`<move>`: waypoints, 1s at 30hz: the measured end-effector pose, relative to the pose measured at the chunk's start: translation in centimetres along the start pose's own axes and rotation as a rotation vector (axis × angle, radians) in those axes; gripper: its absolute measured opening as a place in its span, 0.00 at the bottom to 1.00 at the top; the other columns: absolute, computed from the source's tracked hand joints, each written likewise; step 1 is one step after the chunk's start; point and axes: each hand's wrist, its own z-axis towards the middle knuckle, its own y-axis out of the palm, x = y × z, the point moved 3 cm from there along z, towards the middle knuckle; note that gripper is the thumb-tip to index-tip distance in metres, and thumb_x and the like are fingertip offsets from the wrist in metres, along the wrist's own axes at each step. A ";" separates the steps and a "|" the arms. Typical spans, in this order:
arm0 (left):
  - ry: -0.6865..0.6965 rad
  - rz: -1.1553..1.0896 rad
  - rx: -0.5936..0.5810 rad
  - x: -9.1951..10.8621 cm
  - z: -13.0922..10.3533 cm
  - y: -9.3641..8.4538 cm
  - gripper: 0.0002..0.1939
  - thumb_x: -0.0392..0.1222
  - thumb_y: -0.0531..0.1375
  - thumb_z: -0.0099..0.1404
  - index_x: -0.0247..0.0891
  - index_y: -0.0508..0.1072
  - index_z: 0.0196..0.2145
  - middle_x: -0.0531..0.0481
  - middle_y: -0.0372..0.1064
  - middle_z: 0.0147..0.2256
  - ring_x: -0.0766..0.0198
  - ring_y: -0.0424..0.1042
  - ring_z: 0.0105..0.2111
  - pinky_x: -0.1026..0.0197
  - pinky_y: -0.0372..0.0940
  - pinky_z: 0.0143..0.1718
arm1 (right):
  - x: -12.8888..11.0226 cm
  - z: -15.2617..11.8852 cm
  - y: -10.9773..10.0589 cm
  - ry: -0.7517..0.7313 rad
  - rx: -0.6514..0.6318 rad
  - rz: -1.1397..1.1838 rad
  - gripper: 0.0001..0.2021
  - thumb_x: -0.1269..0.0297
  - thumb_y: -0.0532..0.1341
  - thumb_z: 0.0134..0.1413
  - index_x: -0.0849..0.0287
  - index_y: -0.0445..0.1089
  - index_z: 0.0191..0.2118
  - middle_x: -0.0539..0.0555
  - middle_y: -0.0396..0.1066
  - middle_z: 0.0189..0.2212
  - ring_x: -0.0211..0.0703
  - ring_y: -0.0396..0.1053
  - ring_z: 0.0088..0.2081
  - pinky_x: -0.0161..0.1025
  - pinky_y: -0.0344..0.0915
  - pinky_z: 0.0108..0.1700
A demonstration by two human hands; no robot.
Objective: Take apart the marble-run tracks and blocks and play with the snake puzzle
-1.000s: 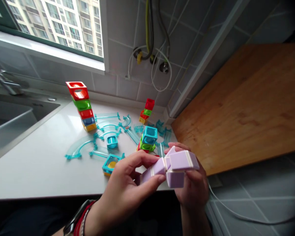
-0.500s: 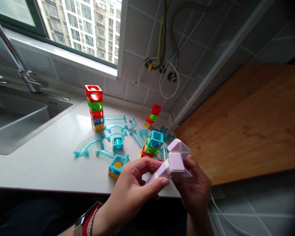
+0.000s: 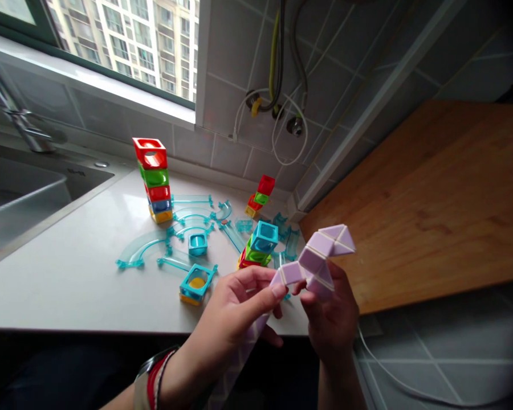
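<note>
A lilac snake puzzle (image 3: 318, 250) of wedge segments with pale edges is bent into an angular shape at its upper end. My left hand (image 3: 235, 302) pinches its middle between thumb and fingers, and a long straight part hangs down below that hand toward the bottom edge. My right hand (image 3: 333, 313) is at the bent end, its fingers curled against the lower wedges from behind; some fingertips are hidden by the puzzle. Just behind the hands stands a stack of blue, green and red blocks (image 3: 259, 245).
A tall block tower (image 3: 156, 179) stands on the white counter (image 3: 81, 290) near the sink (image 3: 21, 199). Clear blue track pieces (image 3: 143, 250), a blue cube (image 3: 197, 244), a blue-and-yellow block (image 3: 196, 283) and a small tower (image 3: 260, 196) lie around. A wooden board (image 3: 431, 205) is at the right.
The puzzle's bent end has turned and opened out to the upper right, and its long hanging part now shows. My right hand has shifted slightly. The view has moved a little.
</note>
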 end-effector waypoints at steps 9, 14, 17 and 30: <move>0.002 0.011 -0.063 0.4 0.7 0.6 0.18 0.49 0.71 0.64 0.34 0.76 0.44 0.50 0.70 0.30 0.64 0.69 0.31 0.66 0.75 0.23 | 0.0 -0.3 0.5 -0.087 0.121 -0.007 0.19 0.51 0.60 0.68 0.52 0.72 0.58 0.62 0.73 0.52 0.62 0.74 0.50 0.56 0.70 0.50; 0.000 0.054 -0.102 0.8 1.4 0.7 0.17 0.51 0.70 0.65 0.34 0.77 0.42 0.50 0.70 0.29 0.65 0.69 0.28 0.66 0.73 0.20 | 0.3 0.1 -0.5 -0.149 0.088 -0.108 0.20 0.54 0.61 0.67 0.53 0.72 0.61 0.61 0.74 0.54 0.63 0.73 0.55 0.57 0.68 0.55; 0.006 0.034 -0.097 0.7 1.9 0.8 0.17 0.51 0.70 0.64 0.35 0.76 0.40 0.52 0.69 0.27 0.65 0.69 0.27 0.67 0.73 0.18 | -0.1 0.3 -0.2 -0.189 0.181 -0.077 0.23 0.57 0.63 0.66 0.50 0.68 0.64 0.61 0.72 0.56 0.60 0.72 0.57 0.56 0.68 0.57; -0.047 0.004 -0.156 0.6 2.6 0.9 0.14 0.49 0.71 0.64 0.35 0.77 0.36 0.52 0.68 0.28 0.67 0.69 0.26 0.68 0.73 0.19 | 0.2 0.7 -0.5 -0.113 0.039 0.126 0.17 0.47 0.60 0.67 0.50 0.75 0.54 0.60 0.70 0.55 0.60 0.72 0.54 0.56 0.69 0.52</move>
